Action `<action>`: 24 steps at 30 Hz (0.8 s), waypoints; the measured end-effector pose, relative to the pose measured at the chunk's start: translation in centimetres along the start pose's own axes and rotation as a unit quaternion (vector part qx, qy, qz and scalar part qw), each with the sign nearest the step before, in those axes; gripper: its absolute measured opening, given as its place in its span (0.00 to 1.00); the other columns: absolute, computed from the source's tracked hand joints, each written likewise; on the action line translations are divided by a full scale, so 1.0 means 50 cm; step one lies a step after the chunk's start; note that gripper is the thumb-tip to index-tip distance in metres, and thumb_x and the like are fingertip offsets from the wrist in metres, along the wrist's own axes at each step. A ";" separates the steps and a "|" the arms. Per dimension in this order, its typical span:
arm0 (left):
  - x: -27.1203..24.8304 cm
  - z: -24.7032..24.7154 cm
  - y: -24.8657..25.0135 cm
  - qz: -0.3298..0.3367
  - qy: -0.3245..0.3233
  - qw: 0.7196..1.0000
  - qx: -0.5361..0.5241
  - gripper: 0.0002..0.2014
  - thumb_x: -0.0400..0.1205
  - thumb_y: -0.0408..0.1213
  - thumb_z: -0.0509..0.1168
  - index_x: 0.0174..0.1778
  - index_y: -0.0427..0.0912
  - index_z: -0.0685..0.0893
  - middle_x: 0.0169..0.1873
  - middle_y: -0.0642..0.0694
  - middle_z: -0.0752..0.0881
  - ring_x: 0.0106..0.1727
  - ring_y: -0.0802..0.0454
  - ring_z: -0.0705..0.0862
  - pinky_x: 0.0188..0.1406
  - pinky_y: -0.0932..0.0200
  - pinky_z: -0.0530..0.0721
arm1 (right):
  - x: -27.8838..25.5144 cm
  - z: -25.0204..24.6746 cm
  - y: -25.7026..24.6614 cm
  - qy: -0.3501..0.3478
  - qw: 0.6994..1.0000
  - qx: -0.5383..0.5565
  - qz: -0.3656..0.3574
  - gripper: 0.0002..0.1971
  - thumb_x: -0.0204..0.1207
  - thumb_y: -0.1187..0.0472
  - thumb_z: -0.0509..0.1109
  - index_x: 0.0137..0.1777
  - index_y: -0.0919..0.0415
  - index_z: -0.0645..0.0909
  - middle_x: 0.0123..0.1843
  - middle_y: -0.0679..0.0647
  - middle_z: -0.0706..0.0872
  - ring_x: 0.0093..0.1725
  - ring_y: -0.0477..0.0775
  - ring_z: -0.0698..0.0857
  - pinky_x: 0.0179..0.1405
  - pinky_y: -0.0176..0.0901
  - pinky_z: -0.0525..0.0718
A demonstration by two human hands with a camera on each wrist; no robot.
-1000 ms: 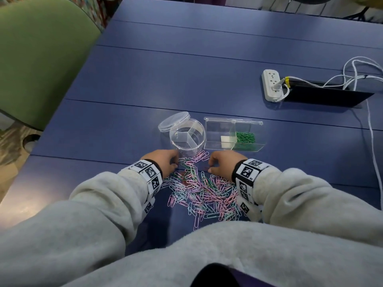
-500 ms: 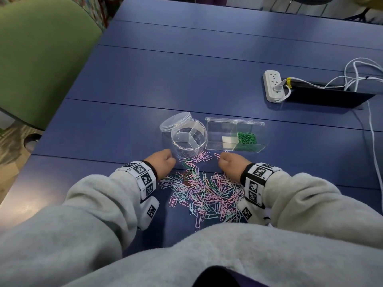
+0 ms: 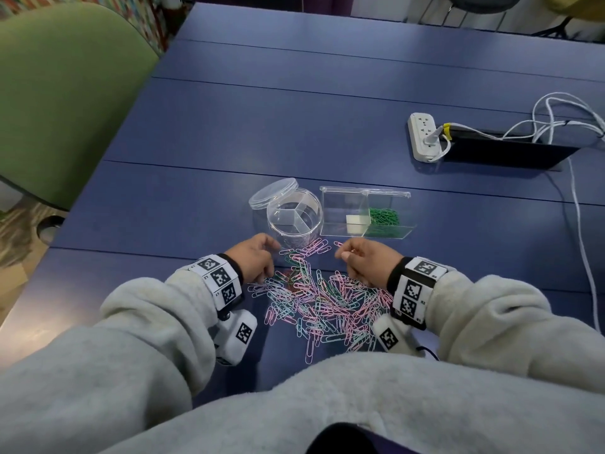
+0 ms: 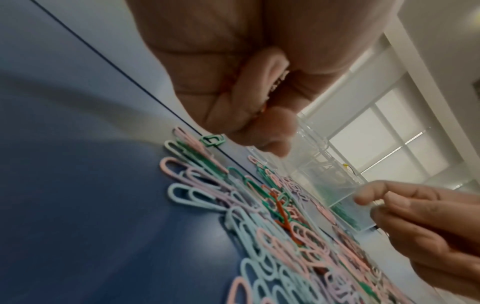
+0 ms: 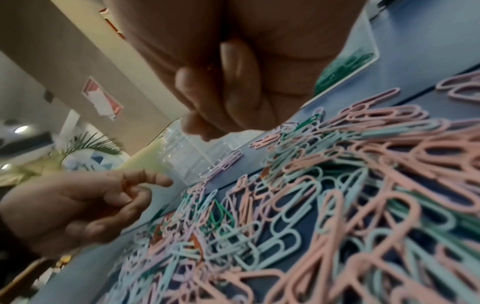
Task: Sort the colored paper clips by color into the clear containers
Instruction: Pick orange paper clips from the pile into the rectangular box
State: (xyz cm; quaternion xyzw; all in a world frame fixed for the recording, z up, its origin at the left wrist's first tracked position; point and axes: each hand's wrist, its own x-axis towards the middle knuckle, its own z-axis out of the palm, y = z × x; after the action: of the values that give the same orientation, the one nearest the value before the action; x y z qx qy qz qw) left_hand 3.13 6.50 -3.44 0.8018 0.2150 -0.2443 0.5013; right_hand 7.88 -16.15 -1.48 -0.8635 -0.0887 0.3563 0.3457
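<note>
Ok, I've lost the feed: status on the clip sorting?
Left hand curled, seemingly a red clip between fingers. Right hand curled, hold unclear. Pile unsorted; green clips boxed, tub looks empty. Nothing in the way.

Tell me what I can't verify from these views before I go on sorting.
- Left hand: fingers curl over something reddish in the left wrist view, but its palm hides what.
- Right hand: whether it pinches a clip; the curled fingers hide it in every view.
- Round container: whether its compartments hold any clips; glare, too small in the head view.
- Clip pile: near edge blurred in both wrist views.
</note>
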 end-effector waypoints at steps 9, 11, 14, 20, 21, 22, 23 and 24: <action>-0.015 0.024 0.002 0.049 0.001 0.986 0.158 0.19 0.79 0.25 0.51 0.50 0.45 0.86 0.38 0.52 0.82 0.29 0.57 0.75 0.30 0.65 0.73 | 0.004 0.047 -0.062 -0.083 0.957 -0.265 -0.081 0.15 0.85 0.53 0.56 0.67 0.36 0.76 0.60 0.44 0.84 0.44 0.50 0.86 0.47 0.41 0.86; -0.015 0.024 0.001 0.068 -0.014 0.973 0.220 0.18 0.81 0.28 0.52 0.56 0.47 0.84 0.50 0.50 0.85 0.42 0.53 0.82 0.45 0.64 0.78 | 0.004 0.050 -0.069 -0.095 0.941 -0.312 -0.087 0.17 0.85 0.53 0.55 0.69 0.34 0.74 0.61 0.46 0.84 0.40 0.48 0.84 0.46 0.39 0.84; -0.010 0.023 -0.008 0.086 -0.033 0.954 0.286 0.14 0.84 0.34 0.55 0.59 0.49 0.81 0.57 0.48 0.85 0.55 0.49 0.82 0.59 0.57 0.80 | 0.000 0.047 -0.064 -0.108 0.923 -0.360 -0.086 0.17 0.85 0.52 0.55 0.71 0.34 0.72 0.63 0.46 0.84 0.35 0.44 0.79 0.42 0.37 0.79; -0.009 0.022 -0.022 0.123 -0.054 0.925 0.354 0.14 0.78 0.48 0.69 0.58 0.55 0.78 0.45 0.59 0.79 0.46 0.56 0.77 0.51 0.60 0.78 | -0.029 0.040 -0.026 -0.121 0.926 -0.350 -0.068 0.18 0.85 0.53 0.54 0.69 0.30 0.72 0.53 0.47 0.86 0.28 0.43 0.77 0.38 0.40 0.84; -0.008 0.023 -0.021 0.122 -0.049 0.925 0.357 0.14 0.77 0.48 0.70 0.56 0.55 0.79 0.42 0.60 0.78 0.45 0.55 0.77 0.49 0.60 0.77 | -0.033 0.039 -0.021 -0.124 0.929 -0.343 -0.067 0.18 0.85 0.53 0.55 0.69 0.30 0.72 0.55 0.47 0.85 0.30 0.44 0.79 0.40 0.40 0.84; -0.008 0.025 -0.019 0.120 -0.042 0.924 0.361 0.13 0.77 0.48 0.70 0.54 0.54 0.79 0.39 0.60 0.77 0.44 0.55 0.77 0.46 0.61 0.77 | -0.036 0.038 -0.016 -0.126 0.932 -0.335 -0.066 0.17 0.85 0.52 0.55 0.68 0.30 0.73 0.56 0.46 0.85 0.34 0.45 0.81 0.42 0.41 0.85; -0.006 0.027 -0.017 0.120 -0.037 0.923 0.365 0.12 0.77 0.48 0.70 0.53 0.53 0.79 0.36 0.61 0.76 0.42 0.54 0.77 0.44 0.61 0.76 | -0.039 0.038 -0.011 -0.126 0.934 -0.328 -0.065 0.17 0.85 0.53 0.56 0.68 0.31 0.73 0.57 0.46 0.85 0.38 0.47 0.84 0.46 0.42 0.86; -0.006 0.029 -0.016 0.119 -0.033 0.922 0.367 0.11 0.77 0.48 0.70 0.52 0.52 0.79 0.33 0.61 0.75 0.41 0.54 0.77 0.43 0.61 0.75 | -0.040 0.038 -0.005 -0.126 0.936 -0.322 -0.065 0.17 0.85 0.53 0.56 0.67 0.32 0.74 0.57 0.45 0.85 0.43 0.48 0.86 0.49 0.44 0.86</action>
State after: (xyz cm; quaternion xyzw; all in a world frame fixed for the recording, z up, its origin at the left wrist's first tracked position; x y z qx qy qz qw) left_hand 2.18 5.47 -4.37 0.9405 -0.0033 -0.2714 0.2045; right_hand 5.14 -15.76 -1.15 -0.8690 -0.2971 0.3914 0.0577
